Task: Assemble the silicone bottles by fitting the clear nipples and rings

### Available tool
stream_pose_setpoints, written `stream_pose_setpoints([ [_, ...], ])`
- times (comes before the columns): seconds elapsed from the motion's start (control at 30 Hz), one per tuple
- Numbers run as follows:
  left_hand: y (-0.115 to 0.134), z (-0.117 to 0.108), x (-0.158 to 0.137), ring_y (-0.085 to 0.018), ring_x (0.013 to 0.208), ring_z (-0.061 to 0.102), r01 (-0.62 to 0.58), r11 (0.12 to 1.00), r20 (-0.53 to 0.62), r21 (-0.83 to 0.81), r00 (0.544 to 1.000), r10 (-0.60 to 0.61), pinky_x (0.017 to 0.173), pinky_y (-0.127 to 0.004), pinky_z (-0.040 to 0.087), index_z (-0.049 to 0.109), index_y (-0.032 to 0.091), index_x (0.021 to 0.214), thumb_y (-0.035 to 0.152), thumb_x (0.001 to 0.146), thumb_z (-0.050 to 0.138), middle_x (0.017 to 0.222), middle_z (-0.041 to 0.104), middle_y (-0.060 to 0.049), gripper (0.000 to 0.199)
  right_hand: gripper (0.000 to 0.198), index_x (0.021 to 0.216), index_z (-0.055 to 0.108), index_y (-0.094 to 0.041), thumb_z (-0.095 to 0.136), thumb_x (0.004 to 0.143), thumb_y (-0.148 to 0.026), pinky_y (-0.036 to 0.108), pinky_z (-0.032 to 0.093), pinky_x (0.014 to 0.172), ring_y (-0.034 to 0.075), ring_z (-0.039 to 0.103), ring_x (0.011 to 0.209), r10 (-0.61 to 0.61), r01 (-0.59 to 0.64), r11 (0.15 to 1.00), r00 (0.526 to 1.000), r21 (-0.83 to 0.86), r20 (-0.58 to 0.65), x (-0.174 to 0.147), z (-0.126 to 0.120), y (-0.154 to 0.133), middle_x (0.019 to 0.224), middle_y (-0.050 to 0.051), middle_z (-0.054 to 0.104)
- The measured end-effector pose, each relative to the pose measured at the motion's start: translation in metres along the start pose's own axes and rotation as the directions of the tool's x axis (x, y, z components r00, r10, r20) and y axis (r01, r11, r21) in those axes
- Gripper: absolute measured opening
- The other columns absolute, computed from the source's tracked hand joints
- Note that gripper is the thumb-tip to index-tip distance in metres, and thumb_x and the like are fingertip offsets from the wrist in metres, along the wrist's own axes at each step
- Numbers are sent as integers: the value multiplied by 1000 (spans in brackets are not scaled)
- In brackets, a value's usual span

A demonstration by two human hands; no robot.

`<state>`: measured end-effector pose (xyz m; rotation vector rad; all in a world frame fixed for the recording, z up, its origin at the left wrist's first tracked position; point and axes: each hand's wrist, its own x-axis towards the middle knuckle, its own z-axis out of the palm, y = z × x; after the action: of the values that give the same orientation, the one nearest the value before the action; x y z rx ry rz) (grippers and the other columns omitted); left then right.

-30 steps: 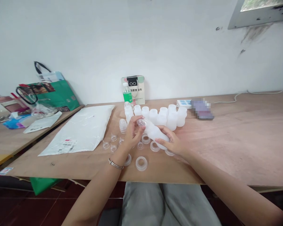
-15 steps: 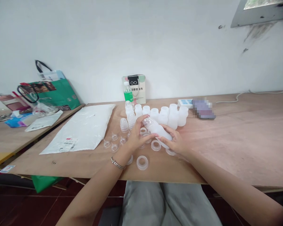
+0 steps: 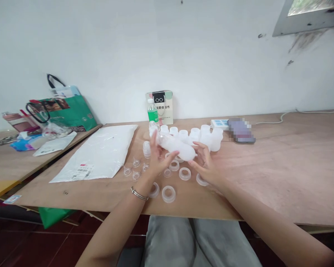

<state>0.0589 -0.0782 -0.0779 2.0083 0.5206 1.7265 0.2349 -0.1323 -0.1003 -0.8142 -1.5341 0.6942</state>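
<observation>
- View: head cam, 1 pc. tbl., brown wood top.
- L hand: narrow grip, thumb & fingers on clear-domed end of white translucent plastic btl.; silver-coloured bangle at wrist.
- R hand: thumb & fingers apart around btl.'s rounded base; can't tell if pressing.
- Btl. pos.: tilted betw. both hands, above tbl. centre, domed end far L, base near R.
- Far, behind btl.: open-necked white translucent plastic btls., grouped upright; exact qty. hidden.
- L of group: short clear-domed pc., upright, just beside L hand.
- Near L: clear pointed teats, several, loose on tbl.
- Near, below hands: translucent white plastic rings, flat, some part-hidden.
- L: large flat white plastic mailer w/ label.
- Far ctr.: clear plastic btl. w/ green label, in front of cream paper bag.
- Far R: white box w/ blue marks, next to purple-grey slab, blurred; white cable further R.
- Far L: green shopping bag, black handles.
</observation>
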Motion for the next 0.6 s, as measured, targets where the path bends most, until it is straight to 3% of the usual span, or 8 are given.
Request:
stream_pose_setpoints([
  [0.07, -2, -10, 7, -25, 120, 53, -51, 996, -144, 76, 988, 61, 94, -45, 53, -2, 33, 143, 38, 81, 67, 131, 47, -15, 93, 44, 124, 34, -31, 57, 87, -36, 40, 48, 93, 21, 53, 116, -45, 43, 999, 994, -18, -99, 1, -1, 2, 123, 8, 51],
  [0.17, -8, -25, 14, -27, 126, 45, -70, 950, -201, 303, 970, 135, 86, -40, 57, 11, 34, 142, 39, 78, 69, 138, 34, -15, 86, 34, 120, 39, -30, 54, 89, -33, 39, 48, 90, 19, 55, 109, -68, 59, 996, 986, -60, -155, 3, -2, 3, 117, 7, 53],
  [0.27, -17, -34, 17, -27, 124, 44, -75, 849, -89, 523, 986, 142, 81, -37, 57, 25, 31, 140, 40, 77, 70, 133, 34, -13, 78, 32, 117, 41, -30, 54, 88, -30, 38, 48, 88, 19, 56, 106, -105, 92, 992, 981, -88, -160, 3, -2, 0, 112, 6, 54],
  [0.33, -22, -35, 17, -25, 118, 47, -126, 793, 24, 596, 990, 139, 83, -37, 56, 24, 30, 142, 39, 80, 67, 126, 40, -12, 76, 29, 115, 43, -29, 53, 88, -27, 38, 48, 87, 19, 57, 103, -124, 107, 989, 975, -100, -185, 4, -2, -3, 109, 6, 55],
  [0.5, -32, -27, 19, -25, 121, 46, -249, 746, 199, 618, 967, 158, 90, -39, 51, 17, 24, 144, 40, 87, 57, 130, 43, -16, 72, 24, 110, 46, -29, 52, 87, -25, 37, 48, 85, 19, 56, 101, -169, 119, 980, 925, -163, -340, 8, -8, -7, 105, 5, 54],
  [0.6, -37, -23, 21, -27, 123, 46, -242, 710, 242, 661, 965, 104, 93, -41, 46, 25, 19, 141, 41, 90, 51, 131, 47, -19, 62, 24, 109, 44, -29, 52, 86, -28, 37, 48, 84, 19, 54, 105, -171, 74, 972, 874, -223, -455, 12, -14, -5, 111, 6, 52],
])
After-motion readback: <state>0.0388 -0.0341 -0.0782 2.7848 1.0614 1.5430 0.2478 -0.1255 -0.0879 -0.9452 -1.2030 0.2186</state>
